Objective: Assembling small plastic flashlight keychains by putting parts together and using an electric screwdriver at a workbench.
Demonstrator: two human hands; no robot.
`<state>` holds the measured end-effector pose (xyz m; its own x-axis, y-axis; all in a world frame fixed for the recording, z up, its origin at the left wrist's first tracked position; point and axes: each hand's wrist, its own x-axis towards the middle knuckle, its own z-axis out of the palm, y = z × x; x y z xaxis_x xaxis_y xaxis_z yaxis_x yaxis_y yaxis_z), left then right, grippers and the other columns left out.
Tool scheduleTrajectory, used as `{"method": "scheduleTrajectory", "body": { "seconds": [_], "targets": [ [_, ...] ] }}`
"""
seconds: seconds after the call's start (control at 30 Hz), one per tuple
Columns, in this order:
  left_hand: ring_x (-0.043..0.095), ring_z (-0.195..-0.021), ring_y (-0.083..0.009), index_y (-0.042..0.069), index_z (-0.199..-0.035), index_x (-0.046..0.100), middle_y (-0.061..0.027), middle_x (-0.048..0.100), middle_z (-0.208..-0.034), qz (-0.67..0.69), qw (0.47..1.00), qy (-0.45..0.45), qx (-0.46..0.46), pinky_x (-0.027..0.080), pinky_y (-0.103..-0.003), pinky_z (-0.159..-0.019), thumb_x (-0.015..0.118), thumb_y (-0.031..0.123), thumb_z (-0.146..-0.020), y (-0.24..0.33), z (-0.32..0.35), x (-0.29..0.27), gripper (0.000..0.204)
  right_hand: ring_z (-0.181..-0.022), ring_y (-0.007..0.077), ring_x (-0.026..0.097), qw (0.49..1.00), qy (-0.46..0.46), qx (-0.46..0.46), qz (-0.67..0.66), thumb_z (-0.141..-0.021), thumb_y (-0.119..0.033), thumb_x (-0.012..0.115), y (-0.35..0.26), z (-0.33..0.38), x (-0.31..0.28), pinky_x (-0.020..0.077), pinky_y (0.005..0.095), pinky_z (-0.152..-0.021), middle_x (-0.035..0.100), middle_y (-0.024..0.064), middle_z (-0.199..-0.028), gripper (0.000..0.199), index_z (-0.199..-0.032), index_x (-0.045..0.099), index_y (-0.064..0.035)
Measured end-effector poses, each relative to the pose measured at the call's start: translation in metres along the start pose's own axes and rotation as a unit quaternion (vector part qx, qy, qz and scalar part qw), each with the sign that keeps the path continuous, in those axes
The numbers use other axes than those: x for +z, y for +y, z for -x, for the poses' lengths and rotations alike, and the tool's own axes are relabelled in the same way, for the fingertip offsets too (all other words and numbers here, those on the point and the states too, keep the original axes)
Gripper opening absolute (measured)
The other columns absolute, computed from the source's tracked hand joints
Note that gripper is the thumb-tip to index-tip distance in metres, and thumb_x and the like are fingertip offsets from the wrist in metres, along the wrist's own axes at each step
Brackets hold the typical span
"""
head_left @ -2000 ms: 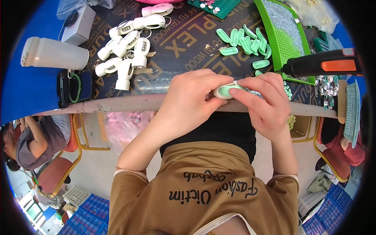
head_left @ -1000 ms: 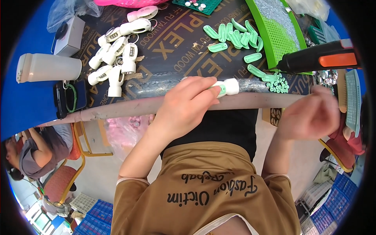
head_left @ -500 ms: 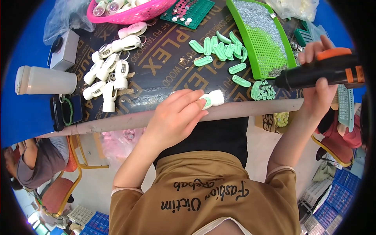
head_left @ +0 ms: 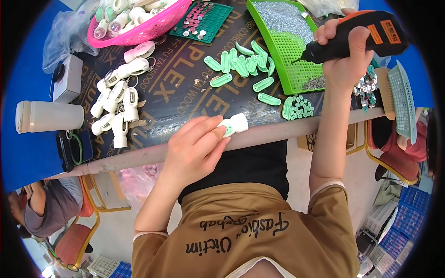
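My left hand (head_left: 192,144) is closed around a small white keychain flashlight (head_left: 239,122) with a pale green piece on its side, held at the table's near edge. Its wide white end sticks out to the right of my fingers. In my right hand (head_left: 347,62) is a black and orange electric screwdriver (head_left: 371,36). The thin bit points left, over the perforated part of a bright green tray (head_left: 279,74). Small silver screws (head_left: 282,16) fill the tray's far part, with a few more in the near corner. I cannot tell whether the bit touches a screw.
Pale green oblong covers (head_left: 240,66) and small green round pieces (head_left: 301,109) lie before the tray. At left are finished-looking white flashlights (head_left: 112,103), a white bottle (head_left: 50,116) and a pink basket (head_left: 155,28). A teal rack (head_left: 221,16) stands farther back. Other people sit at both sides.
My right hand has carried the screwdriver up and to the left, so its bit is now over the green tray. The left hand keeps its hold on the flashlight. The whole view has shifted slightly.
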<state>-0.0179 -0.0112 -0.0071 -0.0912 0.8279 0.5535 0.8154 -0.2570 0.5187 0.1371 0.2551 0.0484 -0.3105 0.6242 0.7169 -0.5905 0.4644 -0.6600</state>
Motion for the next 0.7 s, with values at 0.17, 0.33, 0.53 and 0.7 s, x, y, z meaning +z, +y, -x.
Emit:
{"method": "scheduleTrajectory", "body": {
  "seconds": [0.17,0.33,0.53,0.7],
  "targets": [
    [0.065,-0.080,-0.0288,0.001,-0.087,0.064,-0.0116,0.067,-0.096,0.007,1.000,0.005,0.005,0.054,-0.036,-0.069,0.076,0.005,-0.070,-0.001,0.000,0.000,0.021,-0.058,0.0231,0.054,1.000,-0.007,0.013,0.010,-0.096,-0.028,0.054,-0.001,0.003,0.003,0.0459,0.0355,-0.058,0.056,0.0144,-0.069,0.035,-0.107,0.053,0.0051],
    [0.065,-0.078,-0.0287,0.001,-0.087,0.064,-0.0121,0.067,-0.094,0.018,1.000,0.011,0.005,0.054,-0.036,-0.068,0.077,0.003,-0.069,-0.001,-0.001,0.001,0.022,-0.053,0.0221,0.054,0.998,0.038,0.029,0.038,-0.093,-0.016,0.054,-0.002,0.002,0.007,0.0458,0.0349,-0.054,0.055,0.0131,-0.063,0.021,-0.099,0.055,0.0040],
    [0.065,-0.078,-0.0283,0.001,-0.087,0.064,-0.0122,0.067,-0.093,0.020,1.000,0.010,-0.002,0.054,-0.036,-0.068,0.077,0.003,-0.068,-0.001,0.000,0.000,0.022,-0.052,0.0215,0.053,0.999,0.043,0.019,0.028,-0.092,-0.014,0.054,-0.001,0.001,0.009,0.0460,0.0345,-0.052,0.055,0.0129,-0.063,0.018,-0.097,0.055,0.0031],
    [0.065,-0.078,-0.0281,0.001,-0.086,0.065,-0.0124,0.068,-0.092,0.024,1.000,0.012,-0.009,0.054,-0.036,-0.069,0.077,0.003,-0.068,-0.001,0.000,0.001,0.022,-0.052,0.0217,0.054,0.998,0.045,0.018,0.027,-0.091,-0.014,0.055,-0.001,0.001,0.008,0.0462,0.0347,-0.052,0.055,0.0133,-0.063,0.018,-0.096,0.055,0.0033]
  ]
}}
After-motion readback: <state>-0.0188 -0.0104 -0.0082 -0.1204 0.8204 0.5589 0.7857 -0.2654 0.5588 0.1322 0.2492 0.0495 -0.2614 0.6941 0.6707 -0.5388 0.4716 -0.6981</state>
